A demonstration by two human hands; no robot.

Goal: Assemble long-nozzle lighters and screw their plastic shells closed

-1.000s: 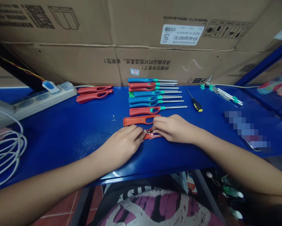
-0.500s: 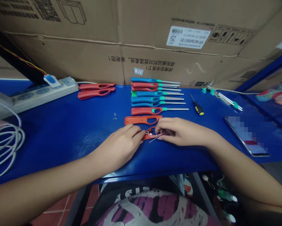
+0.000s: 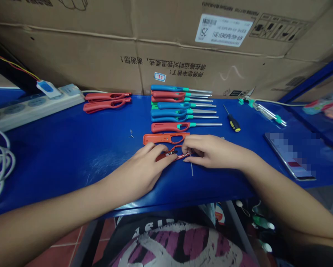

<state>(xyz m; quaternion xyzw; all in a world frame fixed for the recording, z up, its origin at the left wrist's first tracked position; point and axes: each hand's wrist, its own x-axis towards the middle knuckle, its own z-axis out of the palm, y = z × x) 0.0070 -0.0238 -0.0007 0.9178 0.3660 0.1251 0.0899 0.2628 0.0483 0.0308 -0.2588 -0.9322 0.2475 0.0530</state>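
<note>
My left hand point(image 3: 149, 159) has its fingers closed on a red lighter half-shell point(image 3: 177, 148) with thin wires and a small black part inside. At the right end of this half-shell, my right hand point(image 3: 203, 150) pinches the thin wires. A thin grey strand point(image 3: 192, 169) hangs below my right fingertips. Just behind both hands lies an orange-red half-shell point(image 3: 157, 138), open side up. Farther back, several blue and red lighters point(image 3: 169, 127) with metal tubes lie in a stacked row. My fingers cover part of the half-shell between them.
Two red shells point(image 3: 107, 105) lie at the back left beside a white power strip point(image 3: 30, 105). Small screws point(image 3: 131, 134) lie left of centre. A screwdriver point(image 3: 232, 120), metal tubes point(image 3: 269, 113) and a phone point(image 3: 290, 155) are on the right. A cardboard box point(image 3: 99, 48) stands behind.
The view has shifted slightly. My left fingers have moved along the half-shell towards my right hand. The thin strand at my right fingertips has swung from pointing left to pointing down towards me.
</note>
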